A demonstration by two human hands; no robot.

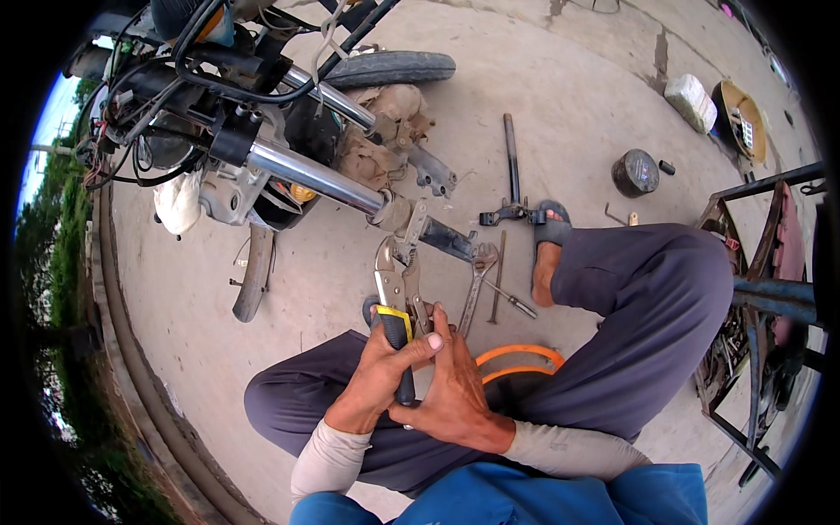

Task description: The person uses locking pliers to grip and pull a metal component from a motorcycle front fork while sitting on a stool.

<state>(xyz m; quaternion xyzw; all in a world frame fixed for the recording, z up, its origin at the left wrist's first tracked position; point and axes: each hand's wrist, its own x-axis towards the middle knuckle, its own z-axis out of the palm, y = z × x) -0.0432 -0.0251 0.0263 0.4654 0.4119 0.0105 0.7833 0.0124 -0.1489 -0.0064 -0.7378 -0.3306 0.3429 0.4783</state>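
My left hand (pixel 372 376) is closed round the black-and-yellow handle of a pair of locking pliers (pixel 390 282). My right hand (pixel 459 389) grips the same pliers, its fingers by the release lever and its thumb near the handle's lower end. The pliers point away from me, their jaws just at the lower end of a chrome fork leg (pixel 315 179). Whether the jaws touch the metal bracket (pixel 418 229) there, I cannot tell. Right of the pliers, an adjustable wrench (pixel 477 284), a long bolt (pixel 497 284) and a screwdriver (pixel 514 299) lie on the ground.
The partly stripped motorcycle front (pixel 219 114) fills the upper left, with loose wires. A steering stem (pixel 511 175) lies beside my sandalled foot (pixel 549 249). A round tin (pixel 635 173), a white block (pixel 690 102) and a bowl (pixel 740 118) are farther right. A metal rack (pixel 752 367) stands at right.
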